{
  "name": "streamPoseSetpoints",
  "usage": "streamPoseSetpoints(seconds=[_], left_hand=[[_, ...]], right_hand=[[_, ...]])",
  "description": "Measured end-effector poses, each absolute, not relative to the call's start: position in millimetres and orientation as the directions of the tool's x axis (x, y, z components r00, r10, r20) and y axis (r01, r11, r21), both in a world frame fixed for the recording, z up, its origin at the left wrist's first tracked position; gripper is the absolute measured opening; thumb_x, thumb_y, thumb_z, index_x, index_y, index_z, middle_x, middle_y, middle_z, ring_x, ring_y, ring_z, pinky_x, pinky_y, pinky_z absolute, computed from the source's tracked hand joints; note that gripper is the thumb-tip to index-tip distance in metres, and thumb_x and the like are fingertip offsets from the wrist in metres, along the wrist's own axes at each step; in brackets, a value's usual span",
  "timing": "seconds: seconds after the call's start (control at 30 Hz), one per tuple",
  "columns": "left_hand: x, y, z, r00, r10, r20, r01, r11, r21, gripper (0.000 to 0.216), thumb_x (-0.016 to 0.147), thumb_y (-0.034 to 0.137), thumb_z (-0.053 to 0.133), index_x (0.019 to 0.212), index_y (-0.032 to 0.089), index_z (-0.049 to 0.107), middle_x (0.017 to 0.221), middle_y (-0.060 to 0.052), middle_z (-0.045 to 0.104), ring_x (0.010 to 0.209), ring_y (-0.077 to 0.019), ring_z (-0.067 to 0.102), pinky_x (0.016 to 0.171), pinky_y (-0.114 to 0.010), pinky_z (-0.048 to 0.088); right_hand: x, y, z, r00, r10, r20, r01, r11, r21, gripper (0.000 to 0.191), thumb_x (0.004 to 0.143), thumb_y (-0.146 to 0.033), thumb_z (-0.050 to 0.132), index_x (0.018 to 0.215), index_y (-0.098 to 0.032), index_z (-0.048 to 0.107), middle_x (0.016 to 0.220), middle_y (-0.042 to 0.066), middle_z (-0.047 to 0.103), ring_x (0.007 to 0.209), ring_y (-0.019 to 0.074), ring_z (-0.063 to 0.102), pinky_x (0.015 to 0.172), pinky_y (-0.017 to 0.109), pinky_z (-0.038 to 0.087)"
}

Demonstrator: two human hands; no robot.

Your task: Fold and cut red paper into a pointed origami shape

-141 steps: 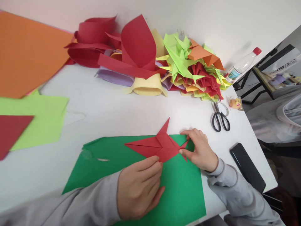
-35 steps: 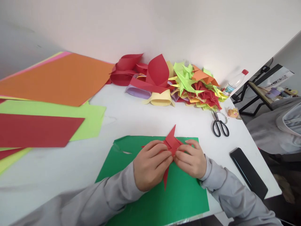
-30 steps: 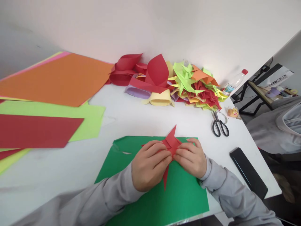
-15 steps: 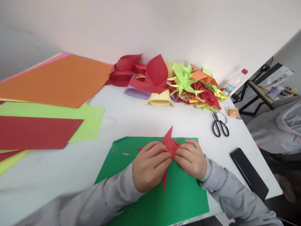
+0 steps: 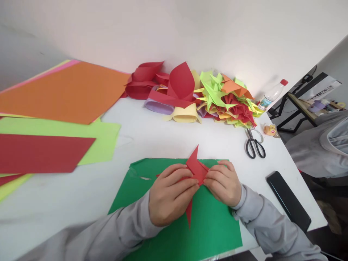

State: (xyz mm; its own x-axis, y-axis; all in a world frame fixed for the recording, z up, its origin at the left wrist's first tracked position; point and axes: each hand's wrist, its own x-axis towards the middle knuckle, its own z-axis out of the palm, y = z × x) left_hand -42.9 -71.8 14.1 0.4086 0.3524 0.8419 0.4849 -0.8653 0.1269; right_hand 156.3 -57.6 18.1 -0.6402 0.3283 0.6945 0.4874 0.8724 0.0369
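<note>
A folded red paper figure (image 5: 196, 168) with pointed tips lies over a green sheet (image 5: 212, 224) at the table's near edge. My left hand (image 5: 170, 195) is closed on its left side, fingers curled over the paper. On its right side my right hand (image 5: 223, 183) pinches it, the fingertips of both hands meeting at the middle. One red tip sticks up behind the hands and another points down between them. Both sleeves are grey.
A heap of folded paper figures and curled strips (image 5: 201, 94) sits by the back wall. Large orange, lime and red sheets (image 5: 54, 119) cover the left side. Black scissors (image 5: 254, 145), a small wrapped snack (image 5: 269, 129), a plastic bottle (image 5: 272, 95) and a dark phone (image 5: 288, 201) lie at right.
Since 4.7 s ago the red figure has been turned and both hands have closed together on its middle. Over the last second the hands have drifted slightly apart and down.
</note>
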Motion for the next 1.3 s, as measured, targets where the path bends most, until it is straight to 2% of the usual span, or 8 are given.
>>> streamPoseSetpoints(seconds=[0.1,0.23,0.37,0.6,0.8,1.07,1.2,1.3], left_hand=[[-41,-72,15,0.410,0.365,0.836,0.501,-0.856,0.128,0.014,0.082,0.004,0.056,0.082,0.017,0.062,0.074,-0.001,0.073,0.075,-0.0172,0.063,0.077,-0.038,0.054],[-40,-74,14,0.455,0.328,0.828,0.500,-0.864,0.067,0.018,0.085,0.004,0.049,0.083,0.017,0.061,0.076,-0.002,0.074,0.074,-0.0168,0.064,0.079,-0.038,0.055],[-40,-74,14,0.455,0.321,0.831,0.487,-0.870,0.069,0.020,0.086,0.003,0.047,0.082,0.016,0.061,0.076,-0.002,0.074,0.075,-0.0173,0.064,0.080,-0.039,0.053],[-44,-76,13,0.480,0.316,0.818,0.453,-0.888,0.078,0.017,0.086,0.004,0.051,0.087,0.015,0.063,0.080,-0.002,0.074,0.081,-0.0177,0.060,0.084,-0.042,0.052],[-47,-76,6,0.431,0.332,0.839,0.465,-0.879,0.109,0.016,0.088,0.006,0.052,0.088,0.015,0.065,0.082,-0.002,0.074,0.085,-0.0179,0.060,0.085,-0.043,0.053],[-50,-77,10,0.446,0.366,0.817,0.484,-0.866,0.125,0.014,0.087,0.004,0.056,0.087,0.015,0.064,0.082,-0.002,0.073,0.085,-0.0186,0.059,0.083,-0.043,0.053],[-53,-77,12,0.473,0.359,0.805,0.487,-0.868,0.101,0.014,0.083,0.003,0.062,0.087,0.015,0.064,0.082,-0.001,0.074,0.083,-0.0184,0.060,0.081,-0.043,0.053],[-55,-75,13,0.468,0.342,0.815,0.496,-0.865,0.079,0.012,0.083,0.003,0.062,0.085,0.015,0.065,0.081,-0.001,0.073,0.082,-0.0178,0.060,0.079,-0.041,0.054]], right_hand=[[157,-58,18,-0.670,0.296,0.681,0.458,0.887,0.065,0.020,0.092,-0.009,0.050,0.079,-0.017,0.062,0.079,0.001,0.070,0.083,0.0127,0.061,0.090,0.036,0.044],[156,-60,18,-0.710,0.271,0.650,0.438,0.893,0.106,0.020,0.091,-0.009,0.051,0.077,-0.018,0.063,0.079,0.001,0.069,0.084,0.0125,0.060,0.092,0.036,0.043],[155,-61,21,-0.740,0.253,0.623,0.429,0.891,0.148,0.022,0.090,-0.009,0.052,0.073,-0.020,0.061,0.078,-0.001,0.068,0.084,0.0125,0.059,0.093,0.036,0.041],[155,-62,22,-0.724,0.255,0.641,0.436,0.889,0.140,0.022,0.088,-0.009,0.055,0.070,-0.021,0.060,0.078,-0.003,0.068,0.086,0.0130,0.059,0.092,0.037,0.041],[160,-58,16,-0.649,0.294,0.702,0.485,0.870,0.085,0.016,0.089,-0.012,0.056,0.076,-0.018,0.063,0.077,0.000,0.069,0.084,0.0131,0.061,0.091,0.036,0.043],[159,-59,15,-0.671,0.293,0.681,0.489,0.866,0.109,0.021,0.091,-0.009,0.052,0.073,-0.018,0.062,0.075,-0.001,0.070,0.084,0.0134,0.061,0.090,0.036,0.043],[161,-57,12,-0.649,0.316,0.692,0.499,0.864,0.073,0.011,0.088,-0.011,0.057,0.081,-0.017,0.064,0.079,0.002,0.071,0.085,0.0148,0.062,0.083,0.035,0.046],[162,-56,11,-0.646,0.318,0.694,0.493,0.868,0.060,0.011,0.089,-0.011,0.054,0.087,-0.016,0.065,0.085,0.004,0.072,0.088,0.0167,0.062,0.078,0.034,0.047]])
